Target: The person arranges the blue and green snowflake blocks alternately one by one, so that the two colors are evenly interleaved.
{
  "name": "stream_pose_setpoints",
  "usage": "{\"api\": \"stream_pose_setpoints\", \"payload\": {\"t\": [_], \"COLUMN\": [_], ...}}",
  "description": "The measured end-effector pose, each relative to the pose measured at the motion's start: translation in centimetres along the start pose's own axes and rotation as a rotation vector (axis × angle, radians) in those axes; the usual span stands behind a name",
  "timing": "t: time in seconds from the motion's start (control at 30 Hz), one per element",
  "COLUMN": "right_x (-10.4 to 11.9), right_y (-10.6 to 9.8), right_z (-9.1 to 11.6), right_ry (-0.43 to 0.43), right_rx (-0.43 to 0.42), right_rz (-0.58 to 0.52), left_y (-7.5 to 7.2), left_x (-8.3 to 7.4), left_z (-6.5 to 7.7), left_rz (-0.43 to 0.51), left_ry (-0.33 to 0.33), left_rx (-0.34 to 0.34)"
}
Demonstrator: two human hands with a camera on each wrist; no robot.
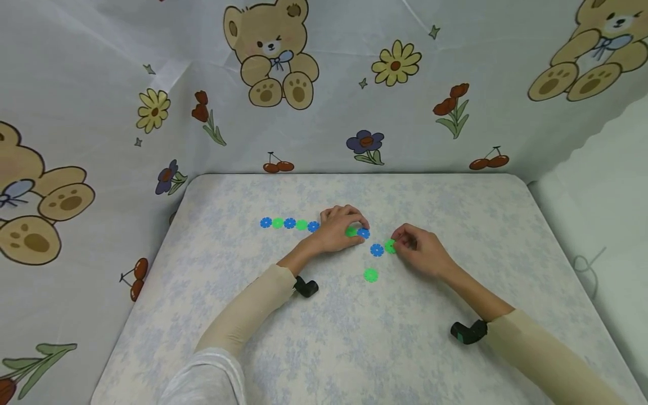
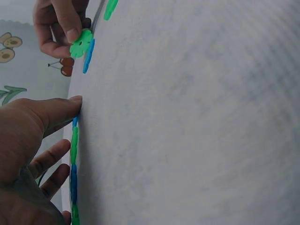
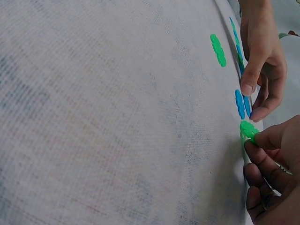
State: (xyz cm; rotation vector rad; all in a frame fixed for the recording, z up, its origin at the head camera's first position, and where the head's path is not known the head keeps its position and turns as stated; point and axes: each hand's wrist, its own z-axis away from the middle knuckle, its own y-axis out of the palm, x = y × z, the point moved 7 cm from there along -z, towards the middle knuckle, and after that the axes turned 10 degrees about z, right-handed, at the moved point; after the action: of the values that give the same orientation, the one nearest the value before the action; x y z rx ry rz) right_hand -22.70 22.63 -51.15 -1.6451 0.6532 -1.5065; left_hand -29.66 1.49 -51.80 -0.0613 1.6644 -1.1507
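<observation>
A row of blue and green notched plastic discs (image 1: 289,223) runs across the table, passing partly under my left hand (image 1: 338,229). That hand holds the blue disc (image 1: 363,233) at the row's right end between thumb and forefinger. My right hand (image 1: 422,250) pinches a green notched disc (image 1: 390,246) by its edge; in the left wrist view this green disc (image 2: 81,44) is tilted up. Just left of it lies a loose blue disc (image 1: 377,250), close to the green one. Another loose green disc (image 1: 371,275) lies nearer to me.
The table (image 1: 354,349) has a pale blue patterned cover. A curtain (image 1: 324,135) printed with bears and flowers hangs behind it. Black wrist devices (image 1: 468,332) stick out at both sleeves. A thin cord (image 1: 587,270) hangs beyond the right edge.
</observation>
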Motion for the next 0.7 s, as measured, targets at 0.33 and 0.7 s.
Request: {"api": "stream_pose_setpoints", "payload": {"t": [0.33, 0.7], "right_x": [0.7, 2.4], "right_y": [0.5, 0.6], "right_z": [-1.5, -3.0], "right_ry": [-0.014, -0.097], "right_rx": [-0.026, -0.044], "right_rz": [0.026, 0.121], "left_y": [0.0, 0.0], "left_x": [0.1, 0.3], "left_z": [0.0, -0.1], "left_rz": [-0.006, 0.003], "left_ry": [-0.005, 0.003], "left_rx": [0.007, 0.005]}}
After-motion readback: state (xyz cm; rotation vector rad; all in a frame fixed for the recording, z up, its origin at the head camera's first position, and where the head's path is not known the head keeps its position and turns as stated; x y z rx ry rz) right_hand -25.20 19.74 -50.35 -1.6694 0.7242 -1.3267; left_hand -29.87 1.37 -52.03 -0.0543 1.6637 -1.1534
